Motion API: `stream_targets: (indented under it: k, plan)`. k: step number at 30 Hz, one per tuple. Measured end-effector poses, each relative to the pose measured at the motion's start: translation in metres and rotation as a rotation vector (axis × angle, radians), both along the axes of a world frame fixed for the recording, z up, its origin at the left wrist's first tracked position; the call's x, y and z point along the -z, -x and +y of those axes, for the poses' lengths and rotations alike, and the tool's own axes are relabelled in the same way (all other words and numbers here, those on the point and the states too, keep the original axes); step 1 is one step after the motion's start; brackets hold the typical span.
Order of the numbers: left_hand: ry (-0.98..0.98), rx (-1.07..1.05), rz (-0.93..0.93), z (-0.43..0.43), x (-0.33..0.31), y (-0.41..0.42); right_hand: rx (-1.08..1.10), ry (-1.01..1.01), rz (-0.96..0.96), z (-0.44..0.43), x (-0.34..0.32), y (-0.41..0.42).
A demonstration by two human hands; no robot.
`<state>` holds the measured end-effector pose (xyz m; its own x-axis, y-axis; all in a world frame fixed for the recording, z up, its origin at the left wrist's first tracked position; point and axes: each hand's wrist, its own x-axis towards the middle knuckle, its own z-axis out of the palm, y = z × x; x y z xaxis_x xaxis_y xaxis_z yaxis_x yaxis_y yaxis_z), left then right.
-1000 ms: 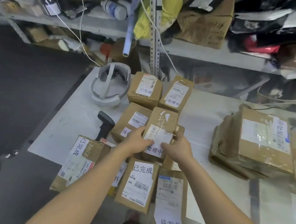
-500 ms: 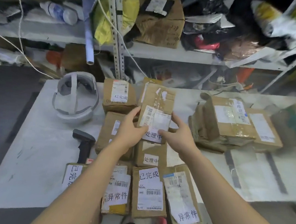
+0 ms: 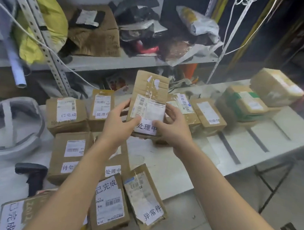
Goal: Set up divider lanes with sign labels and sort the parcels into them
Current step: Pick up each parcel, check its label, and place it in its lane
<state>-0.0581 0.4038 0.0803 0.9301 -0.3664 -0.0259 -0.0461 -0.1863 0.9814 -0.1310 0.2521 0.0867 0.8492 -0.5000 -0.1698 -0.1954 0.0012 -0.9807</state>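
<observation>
I see left hand (image 3: 120,124) and right hand (image 3: 173,130) pinching 1 brown parcel (image 3: 150,94) by lower corners, thumbs on front, held upright above worktop (image 3: 175,172) middle. Sign reads 处理中. Left half: parcel cluster (image 3: 69,155), labels mixed. Right half: 2 tape strips (image 3: 228,152), no dividers visible. My judgement: sorting barely begun.

2 bare forearms (image 3: 69,190); left hand (image 3: 117,124) and right hand (image 3: 172,128) bare too.

Matt brown cardboard parcel (image 3: 150,96), glossy tape over its paper label (image 3: 149,109); smooth white table (image 3: 175,174).
</observation>
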Motion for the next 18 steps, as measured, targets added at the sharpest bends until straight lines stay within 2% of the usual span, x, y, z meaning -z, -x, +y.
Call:
stream_targets:
  k: [7,13,18]
  plan:
    - [0.004,0.072,-0.058,-0.101,-0.016,0.056,0.001,-0.015,-0.117,-0.100,-0.006,0.063]
    - [0.036,0.089,0.011,-0.203,-0.008,0.114,0.020,-0.038,-0.091,-0.207,-0.008,0.117]
    - [0.040,0.027,0.093,-0.268,0.010,0.130,0.009,-0.063,-0.037,-0.272,-0.001,0.141]
